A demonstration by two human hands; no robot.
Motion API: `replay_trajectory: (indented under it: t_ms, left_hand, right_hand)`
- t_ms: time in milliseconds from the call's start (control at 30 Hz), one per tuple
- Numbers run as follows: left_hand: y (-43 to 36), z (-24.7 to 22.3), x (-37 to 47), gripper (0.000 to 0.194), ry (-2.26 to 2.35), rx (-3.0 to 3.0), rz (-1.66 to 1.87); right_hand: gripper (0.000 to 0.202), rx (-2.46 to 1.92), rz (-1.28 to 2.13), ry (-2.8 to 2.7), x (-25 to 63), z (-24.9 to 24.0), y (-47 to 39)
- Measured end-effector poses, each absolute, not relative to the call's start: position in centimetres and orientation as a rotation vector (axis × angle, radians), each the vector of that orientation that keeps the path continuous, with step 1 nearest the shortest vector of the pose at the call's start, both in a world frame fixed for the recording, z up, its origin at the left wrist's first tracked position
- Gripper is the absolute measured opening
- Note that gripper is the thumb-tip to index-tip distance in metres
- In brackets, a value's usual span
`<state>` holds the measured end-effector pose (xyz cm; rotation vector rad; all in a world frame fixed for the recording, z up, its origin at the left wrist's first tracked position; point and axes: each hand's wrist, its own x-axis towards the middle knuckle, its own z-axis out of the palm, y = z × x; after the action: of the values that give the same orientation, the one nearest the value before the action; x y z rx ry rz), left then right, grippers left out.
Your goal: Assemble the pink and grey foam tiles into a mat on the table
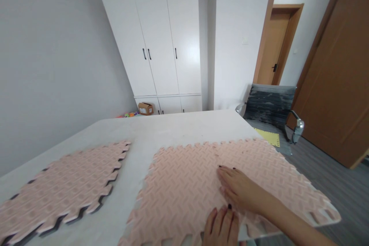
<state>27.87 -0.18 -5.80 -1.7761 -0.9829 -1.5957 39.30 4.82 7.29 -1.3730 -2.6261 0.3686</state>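
Observation:
Two pale pink foam mat tiles (pixel 184 180) with a raised woven pattern and toothed edges lie side by side on the white table; a seam between them shows above my fingertips. My right hand (pixel 240 188) rests flat on this seam, fingers stretched out and close together. Just below it, at the near edge, my left hand (pixel 220 226) lies on the mat with its fingers extended; its thumb and palm are cut off or hidden. Neither hand visibly holds anything. A separate stack of pink foam tiles (pixel 66 184) with dark gaps at its teeth lies at the left.
The white table (pixel 161 127) reaches back toward a white wardrobe (pixel 170 46). A cardboard box (pixel 145 108) and colourful items stand near its base. At the right are a black chair (pixel 269 103) with a yellow sheet (pixel 269 137) and a brown door (pixel 337 69).

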Motion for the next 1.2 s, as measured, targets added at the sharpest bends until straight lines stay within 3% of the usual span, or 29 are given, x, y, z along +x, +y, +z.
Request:
replay_trajectory:
  t_ms: [167, 400, 600, 833, 1000, 1100, 1200]
  left_hand:
    - [-0.4, -5.9, 27.8, 0.050, -1.019, -1.787, -1.572]
    - [-0.8, -5.8, 27.2, 0.040, -1.008, -1.899, -1.444]
    - [-0.8, -5.7, 27.3, 0.039, -1.031, -1.908, -1.592]
    - [-0.8, -5.6, 27.3, 0.041, -1.018, -1.909, -1.580]
    - [-0.8, -5.4, 27.2, 0.040, -1.010, -1.892, -1.547]
    - [-0.4, -5.5, 27.0, 0.041, -0.975, -1.863, -1.495]
    - [0.0, -5.7, 27.0, 0.027, -0.945, -1.808, -1.429]
  right_hand:
    - [0.052, -1.435, 0.294, -2.632, 38.6, 7.0, 6.9]
    - [0.036, -1.420, 0.259, -2.690, 38.5, 7.1, 9.0]
    - [0.055, -1.412, 0.232, -2.650, 38.6, 6.1, 11.7]
    - [0.055, -1.475, 0.274, -2.613, 38.2, 5.2, 11.3]
    - [0.044, -1.443, 0.263, -2.666, 38.4, 6.5, 13.1]
    - [0.049, -1.468, 0.194, -2.641, 38.6, 6.5, 14.8]
    - [0.058, -1.507, 0.207, -2.604, 38.6, 5.5, 16.1]
